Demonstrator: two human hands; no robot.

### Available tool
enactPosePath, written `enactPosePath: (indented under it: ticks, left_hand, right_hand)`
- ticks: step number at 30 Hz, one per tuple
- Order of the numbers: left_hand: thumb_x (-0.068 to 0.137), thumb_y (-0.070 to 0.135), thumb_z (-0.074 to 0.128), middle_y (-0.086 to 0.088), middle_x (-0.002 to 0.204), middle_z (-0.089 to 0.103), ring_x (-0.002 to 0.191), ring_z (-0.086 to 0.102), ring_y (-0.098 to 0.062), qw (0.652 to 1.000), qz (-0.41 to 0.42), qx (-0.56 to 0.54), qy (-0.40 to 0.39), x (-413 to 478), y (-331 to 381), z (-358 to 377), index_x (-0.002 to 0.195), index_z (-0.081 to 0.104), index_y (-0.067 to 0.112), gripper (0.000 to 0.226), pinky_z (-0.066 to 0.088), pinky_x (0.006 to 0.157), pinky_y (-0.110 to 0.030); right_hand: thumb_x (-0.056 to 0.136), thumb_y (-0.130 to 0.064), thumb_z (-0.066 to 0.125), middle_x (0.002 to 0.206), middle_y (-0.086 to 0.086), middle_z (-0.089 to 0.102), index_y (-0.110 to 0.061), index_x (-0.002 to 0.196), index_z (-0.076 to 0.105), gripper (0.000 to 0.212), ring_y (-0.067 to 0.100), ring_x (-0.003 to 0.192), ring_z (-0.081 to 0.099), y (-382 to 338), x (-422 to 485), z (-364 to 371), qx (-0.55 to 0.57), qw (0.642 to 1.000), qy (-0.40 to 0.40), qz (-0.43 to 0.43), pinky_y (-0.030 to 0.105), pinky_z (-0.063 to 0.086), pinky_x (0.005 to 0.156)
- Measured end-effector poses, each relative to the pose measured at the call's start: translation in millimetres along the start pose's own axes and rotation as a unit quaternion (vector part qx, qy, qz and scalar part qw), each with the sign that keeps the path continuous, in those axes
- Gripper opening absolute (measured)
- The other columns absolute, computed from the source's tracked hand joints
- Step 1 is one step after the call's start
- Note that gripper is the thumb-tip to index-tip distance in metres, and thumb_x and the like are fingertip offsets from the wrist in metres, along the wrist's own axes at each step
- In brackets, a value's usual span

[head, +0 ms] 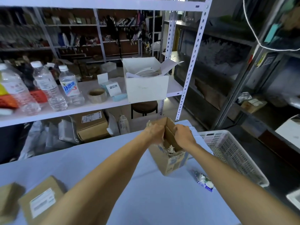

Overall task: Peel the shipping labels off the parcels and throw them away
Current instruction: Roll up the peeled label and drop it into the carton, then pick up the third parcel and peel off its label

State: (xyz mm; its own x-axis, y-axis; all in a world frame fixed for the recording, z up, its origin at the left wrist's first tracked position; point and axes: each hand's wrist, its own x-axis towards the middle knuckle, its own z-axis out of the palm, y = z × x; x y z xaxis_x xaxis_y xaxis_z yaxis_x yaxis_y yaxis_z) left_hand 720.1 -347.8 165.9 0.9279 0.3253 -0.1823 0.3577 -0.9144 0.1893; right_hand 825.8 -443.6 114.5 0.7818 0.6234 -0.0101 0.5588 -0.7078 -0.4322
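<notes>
Toward the far edge of the surface [146, 192], both hands hold an open cardboard box [170, 163]; the left hand [155, 133] and the right hand [183, 134] each curl their fingers over an opposite rim; crumpled scraps [170, 149] lie inside, probably discarded labels; at the near left a parcel [53, 185] bears its white label [43, 202] unpeeled, so work remains; a second parcel [8, 197] beside it shows no label from this angle.

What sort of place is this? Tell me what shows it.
Probably a parcel stockroom or returns area: metal shelving stacked with goods, labelled cardboard parcels on the table, and a packing tape roll.
</notes>
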Motion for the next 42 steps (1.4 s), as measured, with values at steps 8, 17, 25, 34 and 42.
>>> enactPosePath:
  ticks: [8, 17, 25, 34, 42]
  left_hand:
    - [0.086, -0.002, 0.052, -0.009, 0.125, 0.06, 0.111, 0.058, -0.03, 0.999, -0.028, -0.028, -0.009, -1.6, -17.6, -0.5, 0.121, 0.059, 0.01, 0.038, 0.053, 0.09, -0.039]
    - [0.089, 0.004, 0.052, -0.013, 0.123, 0.06, 0.107, 0.06, -0.03, 0.989, -0.141, -0.042, 0.013, -55.2, -84.6, 5.4, 0.122, 0.06, 0.008, 0.034, 0.052, 0.083, -0.036]
    - [0.087, 0.007, 0.055, -0.011, 0.119, 0.06, 0.107, 0.059, -0.03, 0.958, -0.279, -0.069, 0.002, -156.0, -168.3, 49.7, 0.116, 0.061, 0.01, 0.03, 0.049, 0.082, -0.035]
    - [0.087, 0.007, 0.049, -0.012, 0.124, 0.057, 0.114, 0.056, -0.031, 0.942, -0.319, -0.101, 0.034, -242.8, -238.6, 79.6, 0.118, 0.058, 0.011, 0.033, 0.047, 0.088, -0.038]
    - [0.082, 0.007, 0.053, -0.011, 0.116, 0.064, 0.112, 0.059, -0.03, 0.903, -0.365, -0.218, 0.059, -322.3, -301.5, 128.9, 0.109, 0.065, 0.009, 0.029, 0.047, 0.085, -0.034]
  right_hand:
    - [0.091, -0.003, 0.038, 0.103, 0.015, 0.062, -0.004, 0.101, 0.061, 0.025, 0.034, 0.094, 0.058, -8.2, 4.3, 2.3, -0.006, 1.0, -0.02, -0.021, 0.042, 0.05, 0.076]
    - [0.092, -0.007, 0.042, 0.087, 0.012, 0.058, -0.016, 0.068, 0.045, 0.026, 0.025, 0.082, 0.053, -91.2, 1.9, 40.1, -0.018, 0.981, -0.117, -0.153, 0.035, 0.047, 0.072]
    - [0.093, -0.012, 0.042, 0.127, 0.015, 0.053, -0.005, 0.124, 0.054, 0.034, 0.034, 0.11, 0.056, -182.8, -53.7, 99.1, -0.042, 0.948, -0.214, -0.233, 0.043, 0.051, 0.089]
    - [0.09, -0.012, 0.047, 0.135, 0.014, 0.052, -0.007, 0.127, 0.053, 0.038, 0.029, 0.12, 0.052, -275.9, -115.2, 157.2, -0.063, 0.93, -0.252, -0.261, 0.037, 0.047, 0.096]
    - [0.087, -0.016, 0.052, 0.135, 0.016, 0.053, -0.006, 0.128, 0.053, 0.042, 0.033, 0.121, 0.052, -321.9, -172.8, 211.4, -0.083, 0.931, -0.293, -0.203, 0.038, 0.047, 0.098]
